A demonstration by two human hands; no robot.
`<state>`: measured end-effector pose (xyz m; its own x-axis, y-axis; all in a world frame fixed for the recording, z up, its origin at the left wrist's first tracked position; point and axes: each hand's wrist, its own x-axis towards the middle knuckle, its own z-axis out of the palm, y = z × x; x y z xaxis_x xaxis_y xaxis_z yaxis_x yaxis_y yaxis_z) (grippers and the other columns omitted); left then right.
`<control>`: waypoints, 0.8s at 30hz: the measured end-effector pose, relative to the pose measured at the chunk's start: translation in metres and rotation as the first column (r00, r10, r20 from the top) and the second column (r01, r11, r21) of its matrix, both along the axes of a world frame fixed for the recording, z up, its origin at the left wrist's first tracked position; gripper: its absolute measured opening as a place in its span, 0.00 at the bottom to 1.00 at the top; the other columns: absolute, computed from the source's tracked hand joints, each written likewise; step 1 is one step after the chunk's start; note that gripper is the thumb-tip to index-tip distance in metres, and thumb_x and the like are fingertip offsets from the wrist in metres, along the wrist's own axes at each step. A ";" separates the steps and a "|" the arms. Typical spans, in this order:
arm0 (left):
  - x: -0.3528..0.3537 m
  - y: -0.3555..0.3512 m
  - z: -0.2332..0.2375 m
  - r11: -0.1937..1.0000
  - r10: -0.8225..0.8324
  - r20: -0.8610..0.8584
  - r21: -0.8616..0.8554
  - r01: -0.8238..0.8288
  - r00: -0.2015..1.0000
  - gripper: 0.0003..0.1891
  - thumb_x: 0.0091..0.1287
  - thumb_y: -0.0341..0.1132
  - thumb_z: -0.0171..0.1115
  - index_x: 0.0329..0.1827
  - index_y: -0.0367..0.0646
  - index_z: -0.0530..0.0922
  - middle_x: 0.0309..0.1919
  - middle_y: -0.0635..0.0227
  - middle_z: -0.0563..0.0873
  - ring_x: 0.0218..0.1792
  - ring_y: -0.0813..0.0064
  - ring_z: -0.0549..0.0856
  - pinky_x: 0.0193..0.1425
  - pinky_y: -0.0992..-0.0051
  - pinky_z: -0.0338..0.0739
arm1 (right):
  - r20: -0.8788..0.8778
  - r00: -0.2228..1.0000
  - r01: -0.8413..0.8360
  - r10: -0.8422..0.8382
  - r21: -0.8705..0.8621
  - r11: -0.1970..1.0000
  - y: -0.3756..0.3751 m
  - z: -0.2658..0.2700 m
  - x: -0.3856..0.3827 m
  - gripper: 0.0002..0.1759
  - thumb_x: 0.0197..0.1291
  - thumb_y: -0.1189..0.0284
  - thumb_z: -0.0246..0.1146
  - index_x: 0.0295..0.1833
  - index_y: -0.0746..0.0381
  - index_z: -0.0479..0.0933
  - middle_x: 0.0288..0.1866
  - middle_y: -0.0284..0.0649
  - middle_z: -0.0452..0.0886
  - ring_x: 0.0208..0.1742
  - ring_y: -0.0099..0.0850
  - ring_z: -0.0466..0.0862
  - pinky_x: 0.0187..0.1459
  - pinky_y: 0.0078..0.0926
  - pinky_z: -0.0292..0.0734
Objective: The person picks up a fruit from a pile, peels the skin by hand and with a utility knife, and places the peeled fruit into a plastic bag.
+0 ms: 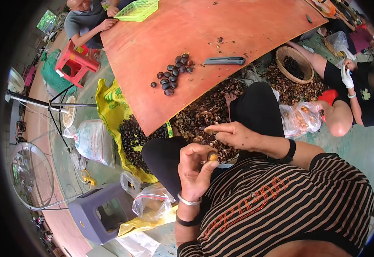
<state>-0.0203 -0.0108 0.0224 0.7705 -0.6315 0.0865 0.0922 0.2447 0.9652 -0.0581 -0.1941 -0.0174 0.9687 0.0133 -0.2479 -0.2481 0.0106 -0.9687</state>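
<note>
My left hand (pixel 196 168) pinches a dark-shelled nut (pixel 212 156) between thumb and fingers. A yellow patch of kernel shows on the nut. Just above and to the right, my right hand (pixel 235 136) is closed, its thumb and forefinger together. Whatever its fingertips hold is too small to make out. The two hands are close but apart, above my lap. Beyond them, a cluster of dark, glossy nuts (pixel 175 73) lies on the reddish board (pixel 152 38). Beside the cluster rests a grey utility knife (pixel 224 61).
Broken shells (pixel 204 109) cover the floor under the board. A yellow sack (pixel 110 100) holds more dark nuts at left, near a grey stool (pixel 103 212). A co-worker with a white glove (pixel 346 77) sits at right by a basket (pixel 309 70); another person leans near a green tray (pixel 137 10).
</note>
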 end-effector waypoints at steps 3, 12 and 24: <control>0.003 -0.001 -0.008 0.997 0.032 -0.100 -0.061 -0.038 0.994 0.21 0.59 0.18 0.61 0.55 0.39 0.68 0.44 0.65 0.79 0.44 0.79 0.78 0.48 0.79 0.75 | -0.116 0.993 0.016 0.006 0.188 0.982 -0.006 0.016 -0.010 0.20 0.65 0.70 0.55 0.61 0.63 0.69 0.31 0.29 0.73 0.32 0.13 0.69 0.35 0.15 0.68; 0.009 -0.006 -0.023 0.977 0.165 -0.129 -0.111 -0.179 0.978 0.17 0.63 0.24 0.61 0.54 0.38 0.71 0.51 0.67 0.77 0.44 0.78 0.79 0.51 0.76 0.75 | 0.150 0.976 -0.192 0.155 0.273 0.943 0.011 0.043 -0.015 0.28 0.64 0.70 0.58 0.67 0.64 0.59 0.28 0.28 0.71 0.30 0.14 0.70 0.33 0.15 0.67; 0.006 -0.007 -0.018 0.925 0.324 0.351 0.075 -0.371 0.879 0.15 0.55 0.17 0.65 0.45 0.38 0.79 0.43 0.65 0.76 0.41 0.78 0.80 0.43 0.80 0.78 | 0.171 0.980 -0.152 0.100 0.321 0.935 0.019 0.034 -0.016 0.25 0.67 0.70 0.53 0.68 0.63 0.61 0.30 0.27 0.70 0.31 0.14 0.68 0.33 0.14 0.68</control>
